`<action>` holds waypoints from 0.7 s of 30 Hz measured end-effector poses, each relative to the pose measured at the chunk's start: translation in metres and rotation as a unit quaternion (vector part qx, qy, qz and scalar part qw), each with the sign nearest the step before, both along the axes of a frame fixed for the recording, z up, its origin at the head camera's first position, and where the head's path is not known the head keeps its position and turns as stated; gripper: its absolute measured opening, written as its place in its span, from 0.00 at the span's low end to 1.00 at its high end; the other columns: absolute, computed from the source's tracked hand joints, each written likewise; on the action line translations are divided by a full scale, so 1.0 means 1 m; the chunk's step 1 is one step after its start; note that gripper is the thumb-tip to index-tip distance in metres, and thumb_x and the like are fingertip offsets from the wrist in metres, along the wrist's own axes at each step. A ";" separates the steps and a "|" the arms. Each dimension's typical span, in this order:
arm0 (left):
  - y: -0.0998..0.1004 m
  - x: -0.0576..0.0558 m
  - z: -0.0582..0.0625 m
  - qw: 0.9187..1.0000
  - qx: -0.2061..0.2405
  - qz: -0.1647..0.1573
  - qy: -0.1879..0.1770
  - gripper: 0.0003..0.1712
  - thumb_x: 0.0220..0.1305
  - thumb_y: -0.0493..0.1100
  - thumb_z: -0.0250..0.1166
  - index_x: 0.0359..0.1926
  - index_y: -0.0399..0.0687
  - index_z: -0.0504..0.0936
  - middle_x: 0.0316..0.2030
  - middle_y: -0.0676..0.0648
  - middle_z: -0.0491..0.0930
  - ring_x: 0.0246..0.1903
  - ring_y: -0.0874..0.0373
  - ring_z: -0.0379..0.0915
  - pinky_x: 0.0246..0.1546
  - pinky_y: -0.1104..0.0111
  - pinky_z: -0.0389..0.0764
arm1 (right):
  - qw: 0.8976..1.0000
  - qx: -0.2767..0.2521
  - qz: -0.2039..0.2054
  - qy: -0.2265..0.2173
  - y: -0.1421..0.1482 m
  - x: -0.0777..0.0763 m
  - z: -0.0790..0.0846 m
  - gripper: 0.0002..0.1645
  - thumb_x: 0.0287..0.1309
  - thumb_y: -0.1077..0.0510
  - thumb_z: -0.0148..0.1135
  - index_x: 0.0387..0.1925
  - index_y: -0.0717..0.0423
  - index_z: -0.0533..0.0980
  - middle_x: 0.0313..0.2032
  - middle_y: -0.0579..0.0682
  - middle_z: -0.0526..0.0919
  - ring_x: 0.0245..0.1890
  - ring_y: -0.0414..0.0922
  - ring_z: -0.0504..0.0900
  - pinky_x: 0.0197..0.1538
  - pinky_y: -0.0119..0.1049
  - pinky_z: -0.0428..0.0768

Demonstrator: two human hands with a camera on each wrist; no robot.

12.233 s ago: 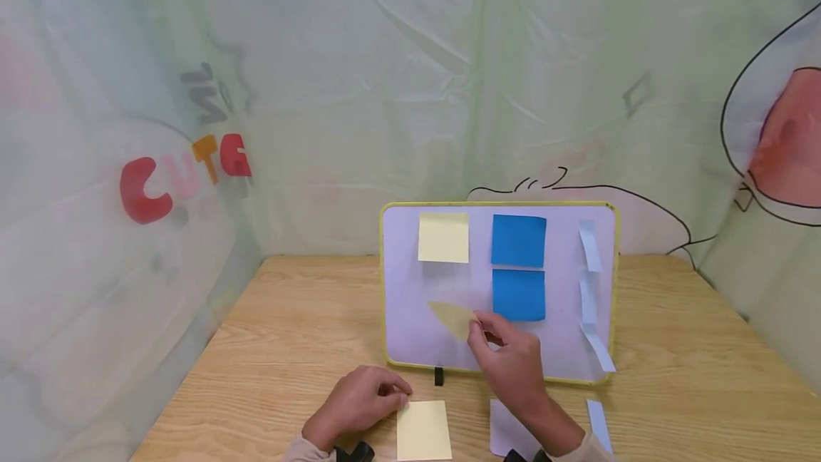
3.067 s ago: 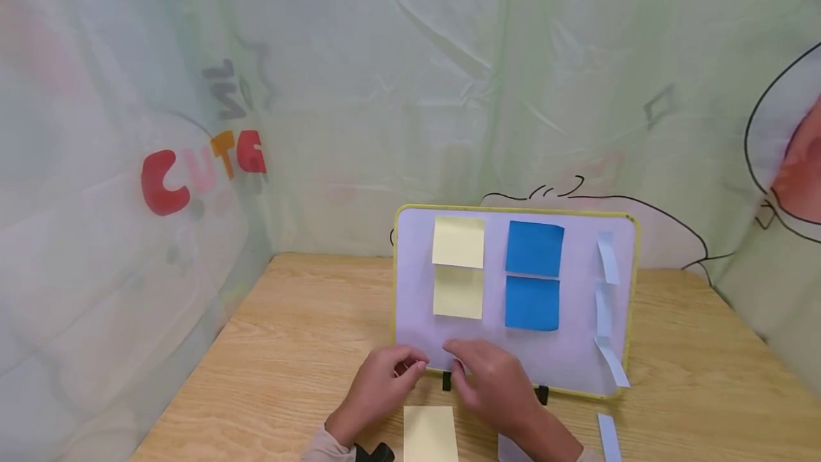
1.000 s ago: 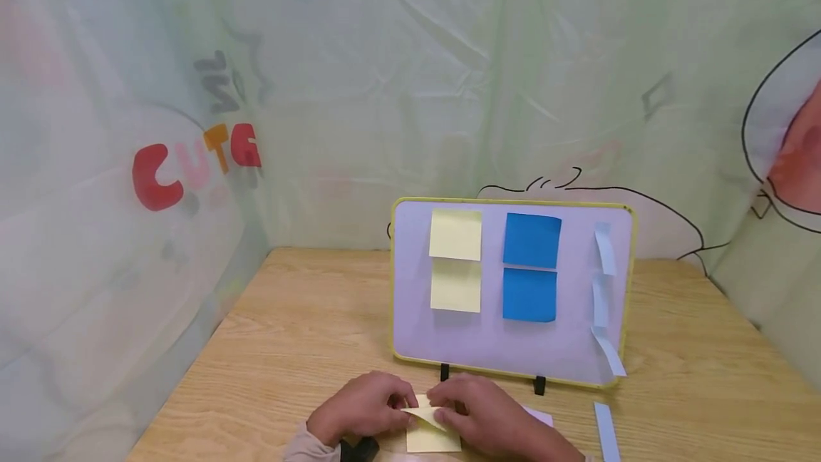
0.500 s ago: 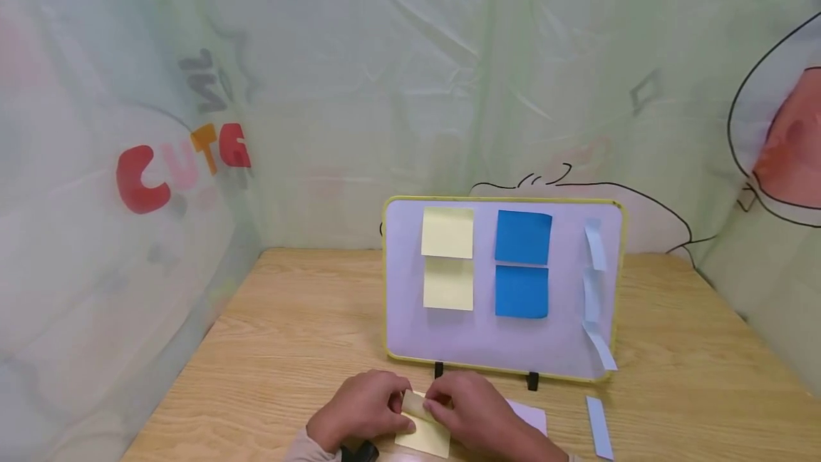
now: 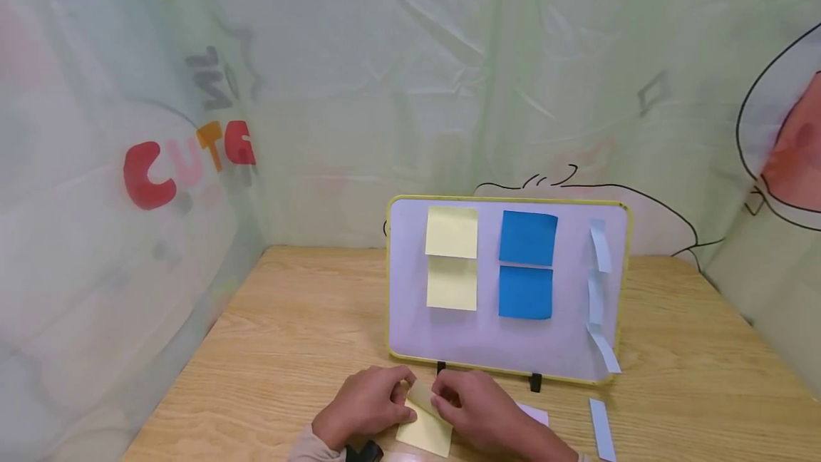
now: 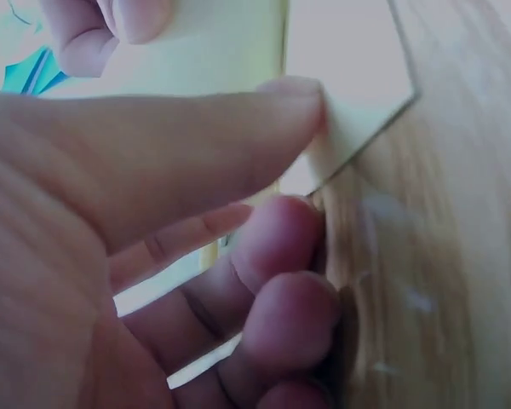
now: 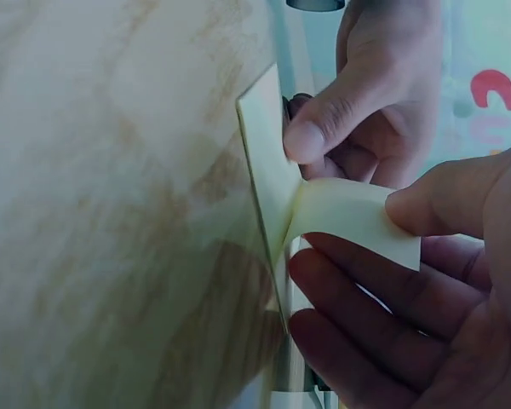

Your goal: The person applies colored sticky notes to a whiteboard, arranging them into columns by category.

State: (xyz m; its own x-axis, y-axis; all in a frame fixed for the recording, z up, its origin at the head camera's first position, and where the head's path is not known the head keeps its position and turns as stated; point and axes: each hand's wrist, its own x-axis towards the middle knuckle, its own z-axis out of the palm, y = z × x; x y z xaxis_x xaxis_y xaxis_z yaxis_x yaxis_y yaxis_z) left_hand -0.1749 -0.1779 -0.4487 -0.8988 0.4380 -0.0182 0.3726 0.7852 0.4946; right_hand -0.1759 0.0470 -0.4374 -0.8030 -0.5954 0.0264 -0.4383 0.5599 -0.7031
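Low in the head view my left hand (image 5: 368, 405) grips a pale yellow sticky note pad (image 5: 423, 437), its thumb pressed on the face. The left wrist view shows the other fingers curled beside the pad's edge. My right hand (image 5: 477, 412) pinches the top sticky note (image 7: 349, 213), which bends up from the pad while one edge still touches it. Behind both hands stands a whiteboard (image 5: 436, 341) with a yellow frame. On it are an upper yellow note (image 5: 452, 232) and a lower yellow note (image 5: 452, 284), one beneath the other.
Two blue notes (image 5: 526, 293) stick to the board's middle, and light blue strips (image 5: 596, 298) hang at its right. A lilac pad (image 5: 534, 414), partly hidden by the right arm, and a light blue strip pad (image 5: 601, 430) lie on the wooden table (image 5: 288, 319).
The yellow note held earlier by the right hand is now on the board under the first. Both hands have come back to the pad, and its top sheet has been lifted further.
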 end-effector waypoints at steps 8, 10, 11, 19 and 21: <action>0.001 0.001 -0.001 1.000 0.016 0.008 -0.012 0.15 0.55 0.54 0.75 0.41 0.60 0.81 0.22 0.66 0.72 0.20 0.70 0.67 0.24 0.71 0.68 | 1.000 0.003 0.020 -0.015 0.004 0.000 0.003 0.04 0.69 0.52 0.61 0.37 0.44 0.78 0.30 0.32 0.78 0.29 0.33 0.73 0.36 0.33 0.75; 0.001 0.001 -0.003 1.000 0.024 0.014 -0.009 0.13 0.56 0.55 0.75 0.39 0.60 0.82 0.22 0.66 0.72 0.21 0.70 0.67 0.23 0.71 0.68 | 0.999 0.003 0.021 -0.027 0.005 0.000 0.003 0.04 0.70 0.51 0.60 0.38 0.45 0.78 0.29 0.33 0.78 0.28 0.34 0.73 0.34 0.33 0.74; 0.001 0.001 -0.004 0.999 0.028 0.016 -0.005 0.13 0.55 0.54 0.75 0.38 0.60 0.81 0.22 0.66 0.72 0.20 0.70 0.67 0.23 0.71 0.68 | 0.999 0.003 0.022 -0.030 0.005 0.000 0.003 0.05 0.71 0.51 0.59 0.38 0.45 0.78 0.28 0.33 0.78 0.28 0.34 0.72 0.34 0.33 0.74; 0.006 0.003 -0.003 0.999 0.022 0.029 0.025 0.16 0.50 0.53 0.77 0.33 0.61 0.78 0.20 0.67 0.71 0.20 0.71 0.66 0.22 0.71 0.67 | 0.999 -0.022 0.031 -0.034 0.009 -0.003 0.000 0.08 0.75 0.49 0.53 0.41 0.47 0.75 0.23 0.37 0.72 0.24 0.33 0.68 0.30 0.32 0.70; 0.006 0.002 -0.002 0.999 0.017 0.032 0.022 0.16 0.50 0.53 0.78 0.34 0.60 0.78 0.20 0.67 0.71 0.21 0.71 0.66 0.23 0.70 0.67 | 0.998 -0.033 0.033 -0.032 0.011 -0.003 0.000 0.09 0.75 0.49 0.52 0.41 0.48 0.74 0.22 0.37 0.71 0.23 0.33 0.67 0.29 0.32 0.70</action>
State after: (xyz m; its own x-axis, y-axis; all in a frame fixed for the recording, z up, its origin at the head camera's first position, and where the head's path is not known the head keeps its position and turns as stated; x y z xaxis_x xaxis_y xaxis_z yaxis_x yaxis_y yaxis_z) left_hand -0.1727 -0.1719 -0.4510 -0.9244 0.3797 0.0351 0.3443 0.7915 0.5051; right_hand -0.1792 0.0578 -0.4378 -0.7637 -0.6453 0.0174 -0.4254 0.4829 -0.7654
